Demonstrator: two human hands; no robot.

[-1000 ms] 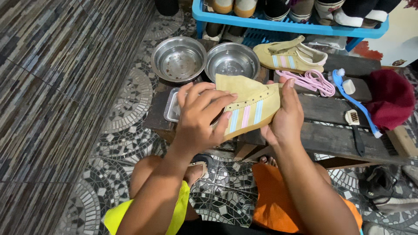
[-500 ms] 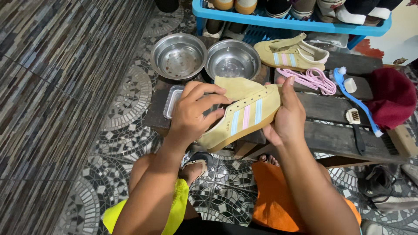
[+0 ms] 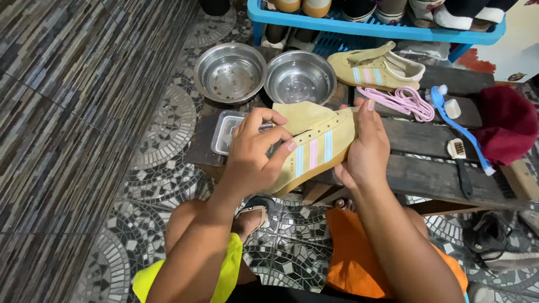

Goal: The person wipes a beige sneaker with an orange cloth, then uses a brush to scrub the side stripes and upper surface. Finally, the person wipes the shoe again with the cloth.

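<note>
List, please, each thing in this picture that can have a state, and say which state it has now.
Left hand: shut on the held shoe.
Right hand: holding the held shoe's heel end.
Held shoe: lifted, on its side, without lace.
Second shoe: lying on the bench, without lace.
Pink laces: loose, in a pile.
Two steel bowls: upright, seem empty.
Blue brush: lying unused.
Plastic container: open, no lid.
</note>
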